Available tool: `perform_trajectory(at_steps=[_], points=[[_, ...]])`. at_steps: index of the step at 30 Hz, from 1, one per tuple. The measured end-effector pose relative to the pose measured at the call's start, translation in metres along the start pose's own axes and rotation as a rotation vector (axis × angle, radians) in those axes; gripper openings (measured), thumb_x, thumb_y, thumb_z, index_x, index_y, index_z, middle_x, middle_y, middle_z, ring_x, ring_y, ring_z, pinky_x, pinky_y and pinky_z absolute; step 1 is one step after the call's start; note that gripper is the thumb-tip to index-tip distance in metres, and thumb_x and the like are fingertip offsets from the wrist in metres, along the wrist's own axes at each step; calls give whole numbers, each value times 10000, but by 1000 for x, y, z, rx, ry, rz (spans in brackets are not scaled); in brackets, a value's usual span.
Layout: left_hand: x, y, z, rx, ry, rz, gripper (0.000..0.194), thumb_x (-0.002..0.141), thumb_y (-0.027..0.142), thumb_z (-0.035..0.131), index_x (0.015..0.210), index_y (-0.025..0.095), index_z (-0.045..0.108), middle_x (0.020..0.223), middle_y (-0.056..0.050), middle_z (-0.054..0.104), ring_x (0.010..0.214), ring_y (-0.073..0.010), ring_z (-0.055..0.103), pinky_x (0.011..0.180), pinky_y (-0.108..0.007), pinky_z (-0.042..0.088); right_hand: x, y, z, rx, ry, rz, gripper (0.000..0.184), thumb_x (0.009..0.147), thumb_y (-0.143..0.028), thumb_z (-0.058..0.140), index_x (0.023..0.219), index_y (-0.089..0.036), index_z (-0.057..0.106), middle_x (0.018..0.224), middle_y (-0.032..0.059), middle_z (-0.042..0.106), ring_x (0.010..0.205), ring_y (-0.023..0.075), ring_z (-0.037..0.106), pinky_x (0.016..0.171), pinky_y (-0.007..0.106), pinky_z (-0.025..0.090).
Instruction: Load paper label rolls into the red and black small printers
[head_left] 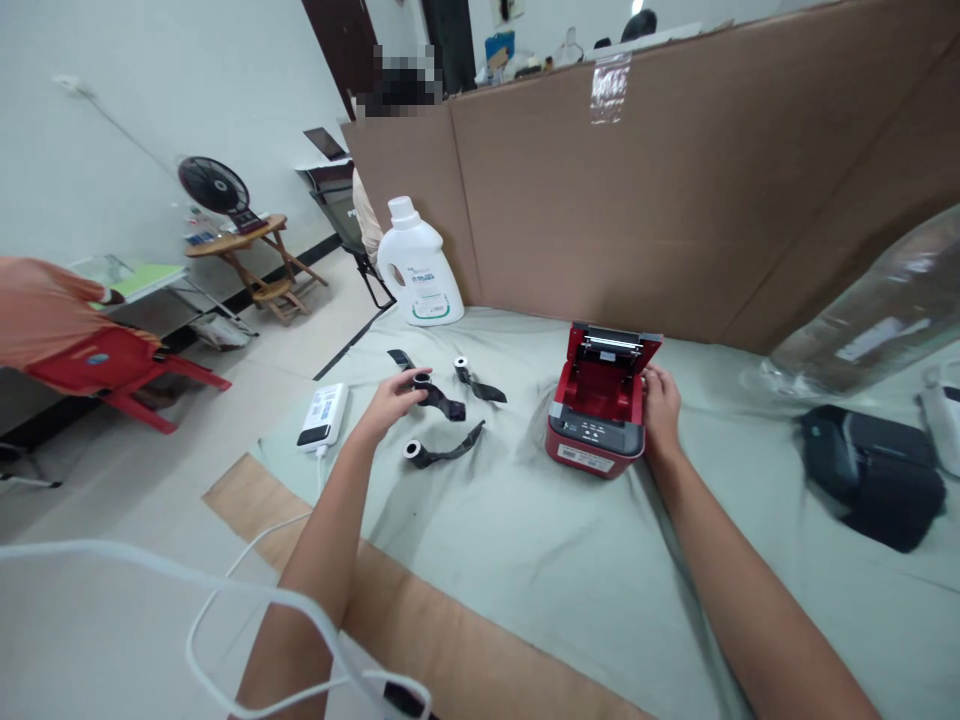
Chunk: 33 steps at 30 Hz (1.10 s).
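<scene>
My left hand (395, 402) reaches over the cloth, thumb and fingers closed on a small black paper roll (442, 402) whose loose tail curls to the right. Two similar rolls lie close by: one roll (463, 370) behind it and another roll (431, 455) in front, each with a tail pulled out. A short black strip (400, 358) shows beyond my left fingers. On the right, a red and black label printer (596, 405) has its lid raised, and its red bay shows no roll. My right hand (661, 408) grips the printer's right side, its fingertips partly hidden.
A white detergent bottle (424, 270) stands before a tall cardboard panel (622, 190). To the left lies a white power bank (324, 416) with a white cable (217, 590) crossing the foreground. A black device (870, 475) and a plastic-wrapped bundle (877, 310) are at right.
</scene>
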<state>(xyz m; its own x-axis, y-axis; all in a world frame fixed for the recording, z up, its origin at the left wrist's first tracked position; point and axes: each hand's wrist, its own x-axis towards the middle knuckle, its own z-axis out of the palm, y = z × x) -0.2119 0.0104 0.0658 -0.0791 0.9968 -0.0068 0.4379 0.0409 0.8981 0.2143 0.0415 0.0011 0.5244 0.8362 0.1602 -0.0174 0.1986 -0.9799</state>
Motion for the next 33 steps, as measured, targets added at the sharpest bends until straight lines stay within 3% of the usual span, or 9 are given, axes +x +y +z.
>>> perform_trajectory(at_steps=[3, 8, 14, 17, 21, 23, 27, 31, 33], points=[[6, -3, -1, 265, 30, 97, 498, 674, 344, 704, 1140, 179, 756, 900, -44, 691, 578, -114, 462, 568, -266, 389, 1, 2, -1, 1, -8, -4, 447, 822, -589, 610, 1032, -199, 667, 964, 42, 686, 923, 197, 592, 861, 351, 477], [5, -18, 4, 238, 15, 25, 536, 698, 365, 679, 1181, 136, 703, 649, 6, 621, 586, -174, 577, 624, -292, 449, 3, 6, -1, -3, -11, -24, 430, 828, -570, 614, 1039, -199, 674, 1054, 55, 694, 1001, 203, 593, 931, 366, 462], [2, -27, 8, 142, -20, -10, 660, 689, 387, 716, 1290, 120, 664, 742, -16, 693, 550, -143, 571, 607, -284, 464, 4, 6, -1, -2, -14, -21, 434, 814, -579, 628, 1027, -202, 669, 1008, 49, 692, 969, 202, 594, 908, 363, 468], [-2, -22, 5, 113, 25, -3, 759, 683, 355, 726, 1404, 162, 590, 1032, -81, 756, 558, -120, 598, 654, -297, 512, 3, 5, -1, -8, -13, -25, 419, 815, -574, 627, 1013, -206, 667, 1007, 45, 691, 957, 199, 593, 891, 358, 470], [-36, -23, -2, 13, 231, 71, 660, 758, 360, 632, 1394, 189, 583, 1384, -153, 645, 563, -92, 567, 634, -302, 510, 3, 4, -1, -12, -9, -16, 419, 817, -555, 612, 1027, -196, 667, 953, 32, 679, 897, 184, 586, 864, 350, 469], [-65, -29, -3, -24, 232, 56, 586, 770, 351, 564, 1326, 178, 629, 1345, -150, 674, 616, -125, 576, 608, -298, 488, 3, 4, -1, -13, -1, -13, 415, 813, -547, 610, 1026, -195, 666, 944, 28, 675, 892, 183, 585, 856, 349, 468], [-109, -38, 4, 115, 20, -8, 509, 680, 326, 631, 1163, 198, 726, 1251, -114, 724, 939, -261, 656, 738, -352, 516, 3, 3, -1, -17, -2, 1, 404, 811, -550, 609, 1014, -204, 660, 961, 25, 675, 896, 182, 585, 832, 337, 465], [-114, -30, 7, -22, 107, 18, 391, 677, 443, 725, 990, 208, 735, 1069, -104, 739, 1035, -311, 645, 905, -442, 516, 3, 4, -1, 8, 2, 16, 417, 802, -553, 619, 1027, -204, 652, 897, 11, 656, 796, 158, 561, 759, 310, 457], [-108, -20, 6, -177, 194, 18, 471, 744, 598, 642, 1019, 221, 707, 1010, -109, 707, 981, -297, 640, 879, -462, 528, 3, 6, -1, 22, -2, 34, 427, 799, -551, 622, 1045, -204, 649, 868, 0, 644, 744, 145, 539, 726, 301, 448]])
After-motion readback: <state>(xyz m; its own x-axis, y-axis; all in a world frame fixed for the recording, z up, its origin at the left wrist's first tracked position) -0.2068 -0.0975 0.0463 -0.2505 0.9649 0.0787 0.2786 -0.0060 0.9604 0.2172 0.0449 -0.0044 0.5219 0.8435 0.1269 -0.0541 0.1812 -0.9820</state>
